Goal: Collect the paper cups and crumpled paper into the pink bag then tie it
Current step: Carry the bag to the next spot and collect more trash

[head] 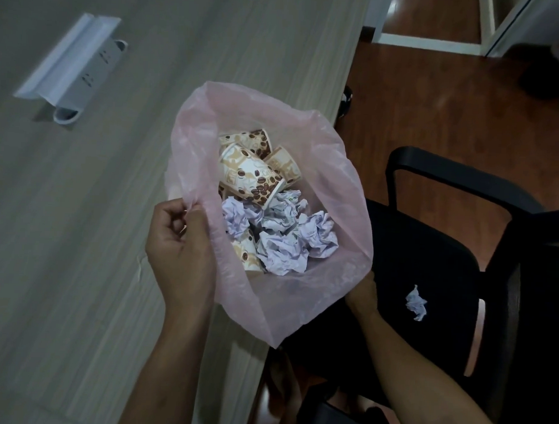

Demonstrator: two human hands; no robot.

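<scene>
The pink bag (332, 194) is held wide open over the table's right edge. Inside lie several paper cups (252, 176) printed with coffee beans, and several balls of crumpled paper (286, 240) below them. My left hand (180, 243) pinches the bag's left rim between thumb and fingers. My right hand (361, 292) grips the bag's right rim from underneath, and the plastic hides most of it. One more piece of crumpled paper (416, 303) lies on the seat of the black chair.
The grey wooden table (82, 205) fills the left side, with a white pop-up socket box (74, 68) set into it. A black office chair (445, 249) with armrests stands right of the table, on a brown wooden floor (434, 100).
</scene>
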